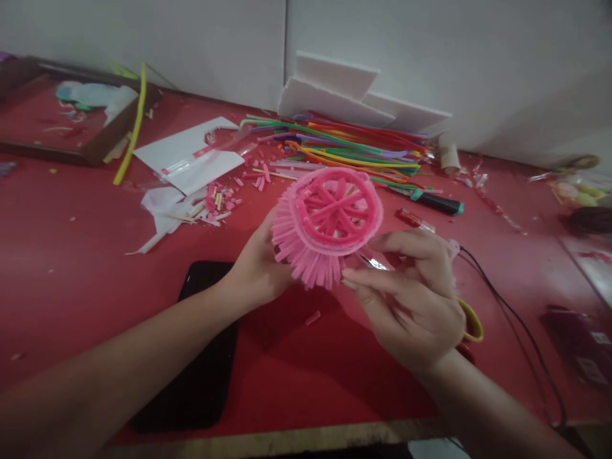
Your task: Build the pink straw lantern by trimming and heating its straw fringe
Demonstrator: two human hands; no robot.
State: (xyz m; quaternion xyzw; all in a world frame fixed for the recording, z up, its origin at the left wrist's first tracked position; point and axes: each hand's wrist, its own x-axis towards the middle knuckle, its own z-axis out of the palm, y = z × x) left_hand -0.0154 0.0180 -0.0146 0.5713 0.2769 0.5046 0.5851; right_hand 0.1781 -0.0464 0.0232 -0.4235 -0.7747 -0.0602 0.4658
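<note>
My left hand holds a round pink fringed pipe-cleaner piece from its left side and from behind. A spoked wheel of darker pink pipe cleaners forms its upper face, and a paler fringe hangs around the near and left edge. My right hand has its fingers closed at the lower right edge, with fingertips pinching the fringe there. Beneath the right hand a yellow scissors handle shows, partly hidden. Behind the knuckles a small pink object with a black cable is mostly covered.
Colourful pipe cleaners lie at the back, near a green-and-black cutter. Pink scraps and white paper are scattered to the left. A black phone lies beneath my left forearm. A brown tray stands far left.
</note>
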